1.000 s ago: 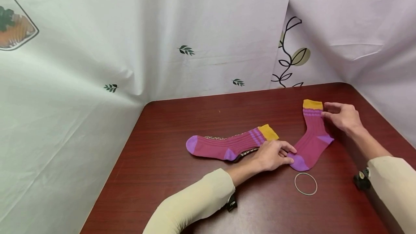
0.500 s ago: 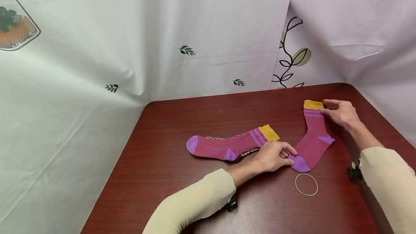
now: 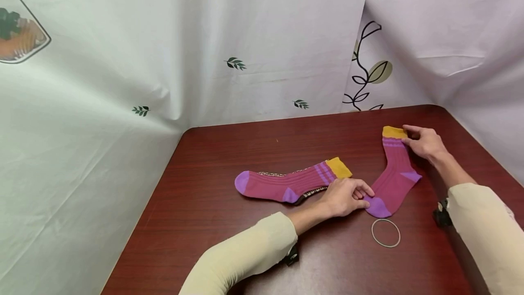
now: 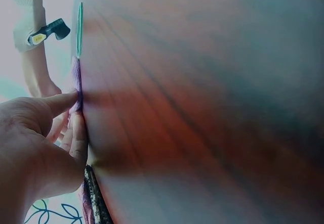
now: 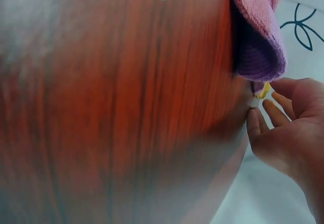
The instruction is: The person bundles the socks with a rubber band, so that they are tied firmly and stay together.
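A magenta sock with a mustard cuff and purple heel and toe lies flat on the right of the table. My left hand touches its purple toe with thumb and index fingertips spread slightly apart; in the left wrist view the thumb meets the knit edge. At the cuff's right edge is my right hand, thumb and index finger parted. In the right wrist view, the purple heel rises beside that hand. A matching sock lies to the left, over a dark patterned sock that shows only at its edges.
A thin pale elastic band lies just in front of the right sock's toe. The dark red wooden table is bounded by white printed cloth at the back and both sides.
My right hand has moved left and slightly up, closer onto the cuff's edge. My left hand stays at the toe, and the socks and band look unmoved.
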